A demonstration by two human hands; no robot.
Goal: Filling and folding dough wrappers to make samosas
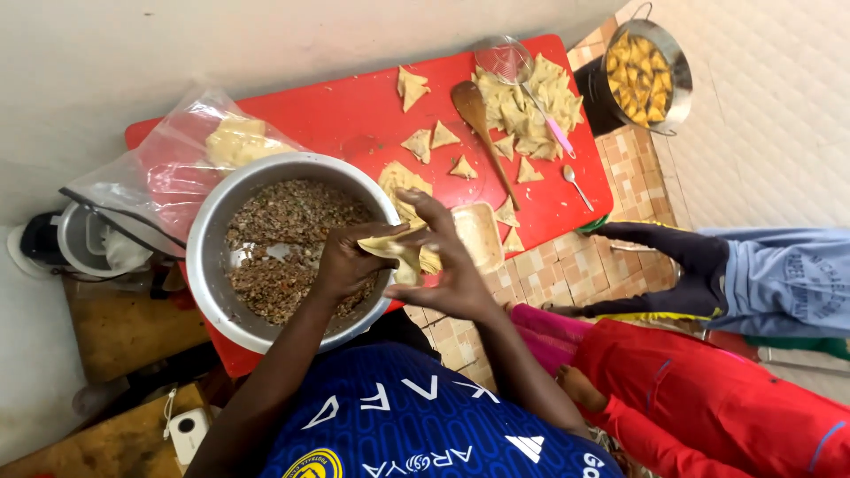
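**Pastry cone pinched over the filling bowl**

Fingers (416,212) of the right hand (447,265) spread and curled around a folded pastry sheet (398,250), thumb side clamped on its edge. Left hand (347,264) closed on the same sheet from the other side, fingertips pressed together at the fold. Sheet held just above the near rim of the metal bowl (208,257), over the minced filling (283,239).

Likely trouble: thin dough tearing under too hard a pinch, or the cone opening and spilling filling down the bowl's edge if either grip slackens.

Both forearms angled in from below, wrists bent inward, meeting at the bowl's right side.

Beyond the bowl: red surface (354,106) with folded triangles (443,134), wooden spoon (482,133), plastic bag (168,168) to the bowl's upper left. Far right of the bowl, a pot of fried pieces (642,75).
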